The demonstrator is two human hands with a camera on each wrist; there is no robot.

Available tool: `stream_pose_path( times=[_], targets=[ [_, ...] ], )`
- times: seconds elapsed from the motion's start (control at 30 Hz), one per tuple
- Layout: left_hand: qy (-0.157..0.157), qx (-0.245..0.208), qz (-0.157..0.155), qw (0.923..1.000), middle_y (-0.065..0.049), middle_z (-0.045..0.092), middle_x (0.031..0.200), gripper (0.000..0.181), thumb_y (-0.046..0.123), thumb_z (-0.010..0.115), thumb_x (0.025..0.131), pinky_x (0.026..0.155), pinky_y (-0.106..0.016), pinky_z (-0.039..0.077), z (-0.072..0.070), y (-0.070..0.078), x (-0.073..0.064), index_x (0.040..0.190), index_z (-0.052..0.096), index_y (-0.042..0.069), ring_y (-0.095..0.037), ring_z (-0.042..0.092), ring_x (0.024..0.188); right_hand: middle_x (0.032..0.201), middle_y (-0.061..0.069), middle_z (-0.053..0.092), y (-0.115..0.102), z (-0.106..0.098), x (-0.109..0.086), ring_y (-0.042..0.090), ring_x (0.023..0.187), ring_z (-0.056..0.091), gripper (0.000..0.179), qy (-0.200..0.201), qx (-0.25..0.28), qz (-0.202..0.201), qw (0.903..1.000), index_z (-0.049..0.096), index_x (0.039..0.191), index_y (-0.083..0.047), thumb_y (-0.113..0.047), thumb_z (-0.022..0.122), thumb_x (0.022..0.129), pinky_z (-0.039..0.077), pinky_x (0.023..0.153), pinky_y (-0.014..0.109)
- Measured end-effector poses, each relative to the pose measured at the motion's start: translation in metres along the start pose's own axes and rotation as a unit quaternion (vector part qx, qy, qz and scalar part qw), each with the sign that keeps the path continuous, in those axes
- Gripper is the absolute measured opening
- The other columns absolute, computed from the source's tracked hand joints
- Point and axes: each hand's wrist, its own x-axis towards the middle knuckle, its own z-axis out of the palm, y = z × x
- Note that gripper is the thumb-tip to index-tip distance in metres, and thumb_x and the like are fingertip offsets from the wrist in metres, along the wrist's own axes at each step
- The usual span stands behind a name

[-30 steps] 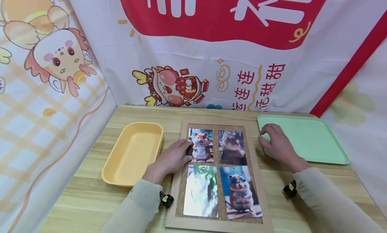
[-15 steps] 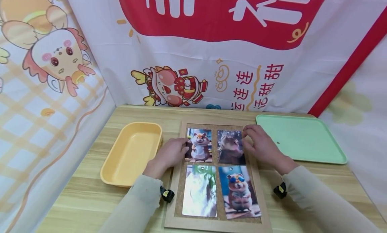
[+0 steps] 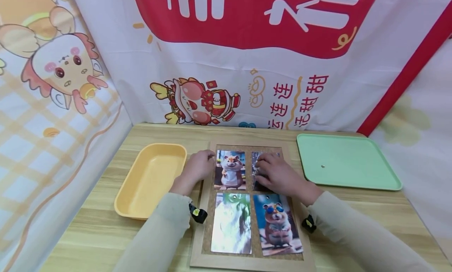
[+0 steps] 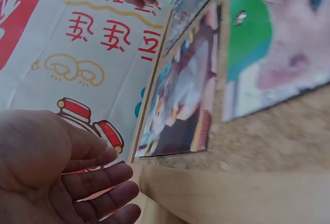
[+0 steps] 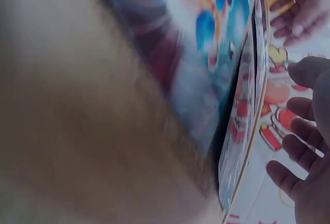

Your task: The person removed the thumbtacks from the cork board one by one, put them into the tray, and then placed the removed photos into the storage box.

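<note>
A wood-framed cork board (image 3: 197, 244) lies on the table with photos in two rows. An apron-wearing hamster photo (image 3: 231, 174) is at upper left. Below it is a glare-washed photo (image 3: 231, 225), which shows a pinkish animal on green in the left wrist view. The sunglasses hamster photo (image 3: 279, 225) sits at lower right. My right hand (image 3: 279, 174) is over the upper right photo (image 3: 257, 185), mostly hiding it; its fingers are spread and hold nothing in the right wrist view. My left hand (image 3: 199, 166), fingers loosely bent, is beside the frame's upper left edge.
A yellow tray (image 3: 152, 181) stands left of the board. To the right is a green tray (image 3: 353, 162) with a small shiny dot (image 3: 323, 166) on it. Small silver pins show at the tops of the lower photos. A printed cloth (image 3: 219, 60) hangs behind the table.
My right hand has moved left from the green tray's edge to over the upper right photo. My left hand has drawn back slightly from the apron hamster photo to the frame's edge.
</note>
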Motion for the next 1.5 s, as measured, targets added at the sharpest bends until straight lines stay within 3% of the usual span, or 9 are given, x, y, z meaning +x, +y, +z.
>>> stream_pose_path(
  times=[0.23,0.4,0.53,0.83,1.2,1.33,1.5],
  targets=[
    [-0.001,-0.096,-0.037,0.9947,-0.015,0.064,0.142,0.042,0.024,0.047,0.111,0.092,-0.043,0.057,-0.011,0.002,0.015,0.148,0.059,0.009,-0.030,0.062,0.115,0.130,0.013,0.065,-0.015,0.010,0.011,0.031,0.120,0.061,0.050,-0.038,-0.037,-0.012,0.9985,0.069,0.133,-0.005,-0.042,0.073,0.099,0.054,0.103,0.050],
    [-0.018,-0.179,-0.071,0.9812,-0.017,0.066,0.132,0.042,0.025,0.046,0.112,0.095,-0.041,0.058,-0.016,0.003,0.024,0.147,0.058,0.006,-0.028,0.064,0.113,0.131,0.013,0.065,-0.020,0.015,0.016,0.029,0.116,0.060,0.059,-0.058,-0.049,-0.008,0.9971,0.068,0.137,-0.007,-0.051,0.072,0.098,0.054,0.100,0.048],
    [-0.034,-0.220,-0.097,0.9700,-0.019,0.065,0.126,0.043,0.022,0.044,0.112,0.099,-0.042,0.059,-0.017,0.005,0.029,0.148,0.056,0.003,-0.029,0.065,0.112,0.131,0.012,0.065,-0.023,0.017,0.018,0.027,0.112,0.059,0.062,-0.076,-0.043,0.004,0.9962,0.066,0.141,-0.009,-0.055,0.069,0.099,0.055,0.096,0.047],
    [-0.070,-0.256,-0.139,0.9540,-0.020,0.065,0.132,0.040,0.014,0.051,0.109,0.099,-0.042,0.061,-0.012,0.006,0.037,0.147,0.056,0.001,-0.031,0.068,0.114,0.131,0.009,0.062,-0.024,0.024,0.014,0.025,0.108,0.055,0.065,-0.111,-0.034,0.009,0.9932,0.062,0.148,-0.013,-0.058,0.061,0.102,0.053,0.098,0.051],
    [-0.071,-0.243,-0.158,0.9544,-0.016,0.066,0.120,0.035,0.018,0.052,0.106,0.085,-0.036,0.062,-0.009,0.012,0.044,0.135,0.064,0.003,-0.025,0.066,0.094,0.131,0.007,0.061,-0.022,0.026,0.009,0.025,0.108,0.052,0.061,-0.109,-0.033,0.005,0.9935,0.063,0.148,-0.016,-0.058,0.060,0.103,0.050,0.100,0.053],
    [-0.070,-0.261,-0.161,0.9490,-0.015,0.066,0.122,0.036,0.026,0.049,0.112,0.089,-0.037,0.060,-0.008,0.012,0.045,0.138,0.061,0.005,-0.026,0.065,0.099,0.133,0.007,0.061,-0.021,0.026,0.009,0.026,0.110,0.052,0.061,-0.109,-0.034,0.004,0.9935,0.062,0.148,-0.016,-0.058,0.059,0.104,0.050,0.101,0.054],
    [-0.076,-0.297,-0.143,0.9412,-0.016,0.063,0.130,0.039,0.031,0.047,0.114,0.096,-0.039,0.060,-0.007,0.009,0.045,0.144,0.055,0.008,-0.028,0.065,0.111,0.134,0.008,0.061,-0.021,0.026,0.009,0.027,0.112,0.053,0.059,-0.104,-0.041,0.001,0.9937,0.063,0.147,-0.016,-0.057,0.060,0.104,0.049,0.104,0.056]
  ],
)
